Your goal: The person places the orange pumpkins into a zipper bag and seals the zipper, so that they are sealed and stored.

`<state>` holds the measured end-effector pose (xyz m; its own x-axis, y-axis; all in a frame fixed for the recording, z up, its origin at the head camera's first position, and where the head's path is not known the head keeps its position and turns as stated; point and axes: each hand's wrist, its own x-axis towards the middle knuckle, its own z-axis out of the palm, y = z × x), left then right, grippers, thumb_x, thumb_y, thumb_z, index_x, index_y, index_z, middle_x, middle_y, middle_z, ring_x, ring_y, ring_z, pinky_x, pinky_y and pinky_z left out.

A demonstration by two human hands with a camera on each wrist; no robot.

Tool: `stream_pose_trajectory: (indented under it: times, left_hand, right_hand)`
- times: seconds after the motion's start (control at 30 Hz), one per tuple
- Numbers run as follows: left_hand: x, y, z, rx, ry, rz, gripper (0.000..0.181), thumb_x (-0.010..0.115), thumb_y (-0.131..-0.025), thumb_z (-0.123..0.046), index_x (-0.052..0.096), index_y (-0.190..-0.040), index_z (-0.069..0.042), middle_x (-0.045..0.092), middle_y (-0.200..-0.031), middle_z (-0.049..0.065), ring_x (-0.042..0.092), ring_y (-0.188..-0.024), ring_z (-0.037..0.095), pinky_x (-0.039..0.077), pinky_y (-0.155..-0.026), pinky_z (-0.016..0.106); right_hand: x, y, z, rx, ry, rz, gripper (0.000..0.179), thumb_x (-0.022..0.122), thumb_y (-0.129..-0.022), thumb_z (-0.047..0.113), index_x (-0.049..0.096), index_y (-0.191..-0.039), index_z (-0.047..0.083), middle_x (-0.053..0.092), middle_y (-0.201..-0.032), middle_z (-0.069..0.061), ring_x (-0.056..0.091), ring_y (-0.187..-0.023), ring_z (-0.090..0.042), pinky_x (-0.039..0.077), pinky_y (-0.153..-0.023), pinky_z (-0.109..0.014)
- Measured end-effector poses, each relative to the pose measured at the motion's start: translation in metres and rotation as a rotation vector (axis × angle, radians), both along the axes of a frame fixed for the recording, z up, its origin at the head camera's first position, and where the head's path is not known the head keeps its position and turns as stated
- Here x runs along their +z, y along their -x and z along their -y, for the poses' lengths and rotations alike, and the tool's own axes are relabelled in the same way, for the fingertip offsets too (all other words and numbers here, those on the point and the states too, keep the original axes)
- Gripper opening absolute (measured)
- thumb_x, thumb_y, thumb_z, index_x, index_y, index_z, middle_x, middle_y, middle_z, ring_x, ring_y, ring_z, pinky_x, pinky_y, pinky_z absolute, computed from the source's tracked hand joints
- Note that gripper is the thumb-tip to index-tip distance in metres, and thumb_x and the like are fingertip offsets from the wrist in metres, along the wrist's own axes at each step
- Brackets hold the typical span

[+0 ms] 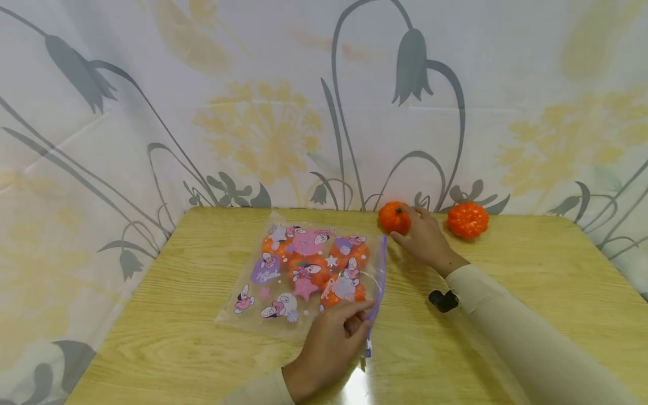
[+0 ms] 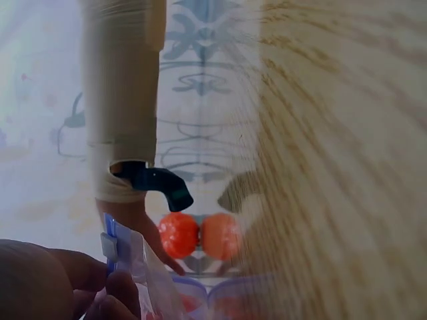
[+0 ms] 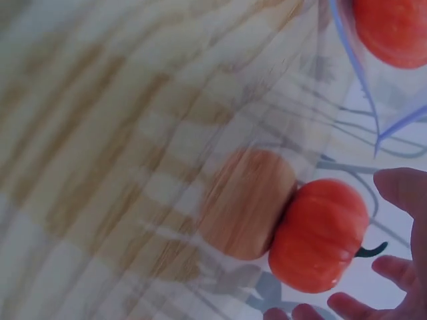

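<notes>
A clear zip bag (image 1: 275, 281) with pink and purple cartoon prints lies on the table, several orange toy pumpkins inside it. My left hand (image 1: 331, 343) pinches the bag's purple zip edge near its slider (image 2: 109, 247). At the table's back, my right hand (image 1: 425, 236) reaches beside a small orange toy pumpkin (image 1: 395, 218) with a green stem. In the right wrist view, spread fingers (image 3: 393, 270) stand around that pumpkin's stem side, with a gap between them. Another ribbed orange pumpkin (image 1: 468, 220) sits farther right.
The wooden table (image 1: 167, 343) has a glossy top that mirrors the pumpkins. A floral cloth (image 1: 283, 50) hangs right behind its back edge. A black wrist mount (image 1: 443, 301) sticks out under the right sleeve.
</notes>
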<state>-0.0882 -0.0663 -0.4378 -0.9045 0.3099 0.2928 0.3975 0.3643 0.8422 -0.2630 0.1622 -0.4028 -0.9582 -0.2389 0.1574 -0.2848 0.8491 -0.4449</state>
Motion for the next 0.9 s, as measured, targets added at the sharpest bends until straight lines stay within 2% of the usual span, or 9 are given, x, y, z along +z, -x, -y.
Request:
stream_pose_trajectory:
  times: [0.17,0.3,0.53,0.67,0.8,0.9]
  left_hand:
    - [-0.0010,-0.0010,-0.0013,0.015,-0.007,-0.009,0.027,0.067,-0.092,-0.005,0.072,-0.119,-0.004,0.069,-0.086,-0.001,0.056,-0.072,-0.005,0.054,-0.065,0.015]
    - [-0.0004,-0.0020,-0.0027,0.027,0.015,-0.024,0.023,0.069,-0.091,-0.007,0.074,-0.114,-0.005,0.069,-0.083,-0.002,0.055,-0.068,-0.006,0.052,-0.062,0.014]
    - [-0.0003,-0.0049,-0.0026,0.041,0.176,-0.081,0.022,0.071,-0.091,-0.014,0.074,-0.112,-0.012,0.067,-0.083,-0.009,0.047,-0.063,-0.009,0.045,-0.058,0.010]
    - [0.0010,-0.0061,-0.0025,0.058,0.287,-0.129,0.027,0.074,-0.088,-0.017,0.071,-0.114,-0.014,0.060,-0.074,-0.014,0.041,-0.057,-0.009,0.041,-0.056,0.009]
    - [0.0044,-0.0084,-0.0046,0.061,0.378,-0.120,0.029,0.074,-0.087,-0.022,0.066,-0.115,-0.017,0.048,-0.063,-0.018,0.036,-0.051,-0.009,0.036,-0.051,0.009]
    - [0.0065,-0.0099,-0.0060,0.066,0.418,-0.116,0.028,0.074,-0.087,-0.022,0.064,-0.113,-0.018,0.045,-0.059,-0.019,0.034,-0.048,-0.009,0.032,-0.046,0.009]
  right_hand:
    - [-0.0029,0.0055,-0.0007,-0.026,-0.004,0.086,0.077,0.062,-0.097,0.031,0.024,-0.156,0.002,0.022,-0.156,-0.036,0.027,-0.138,-0.061,0.031,-0.110,-0.072]
    - [-0.0034,0.0081,-0.0021,-0.045,0.004,0.111,0.073,0.062,-0.097,0.033,0.029,-0.153,0.000,0.023,-0.157,-0.033,0.029,-0.138,-0.059,0.031,-0.112,-0.069]
    - [-0.0064,0.0104,-0.0017,-0.070,0.044,0.119,0.068,0.066,-0.095,0.033,0.035,-0.145,-0.002,0.036,-0.150,-0.031,0.042,-0.133,-0.051,0.037,-0.111,-0.064]
    - [-0.0076,0.0098,0.0002,-0.075,0.064,0.138,0.064,0.067,-0.094,0.032,0.034,-0.139,0.000,0.042,-0.142,-0.030,0.048,-0.128,-0.047,0.041,-0.108,-0.061]
    - [-0.0067,0.0062,0.0000,-0.076,0.068,0.142,0.061,0.068,-0.094,0.029,0.034,-0.136,0.001,0.044,-0.139,-0.030,0.051,-0.126,-0.046,0.043,-0.107,-0.059]
    - [-0.0063,0.0012,-0.0014,-0.065,0.076,0.123,0.061,0.069,-0.093,0.028,0.036,-0.136,0.000,0.045,-0.138,-0.030,0.051,-0.125,-0.046,0.043,-0.107,-0.059]
